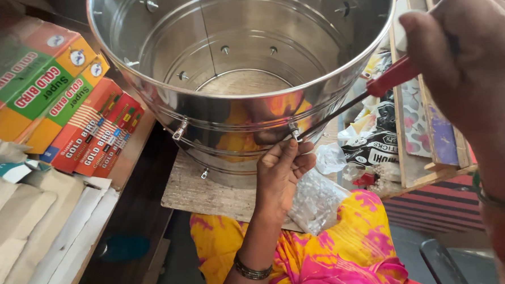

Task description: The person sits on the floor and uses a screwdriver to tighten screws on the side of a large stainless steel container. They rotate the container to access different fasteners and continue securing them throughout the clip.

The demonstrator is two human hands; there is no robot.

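Far left, colourful boxes lie stacked on a shelf, with brown paper packets below them. Moving in, the big steel drum fills the top middle, tilted so its open mouth faces up at the camera, its lower wall resting on a wooden board. Small bolts stud the inside wall, and metal clips hang off the outer band.

Centre now: the left hand comes up from below, bangles on the wrist, fingertips pinched together on a small clip at the drum's outer band, right where the screwdriver tip lands. Just right of that hand, a clear plastic bag of small metal parts sits on the yellow-and-pink cloth over the lap.

Further right, the screwdriver's dark shaft slants up to its red handle, and the right hand has it, grip clamped around that handle, thumb along the top. Behind the shaft lie printed packets and a wooden frame.
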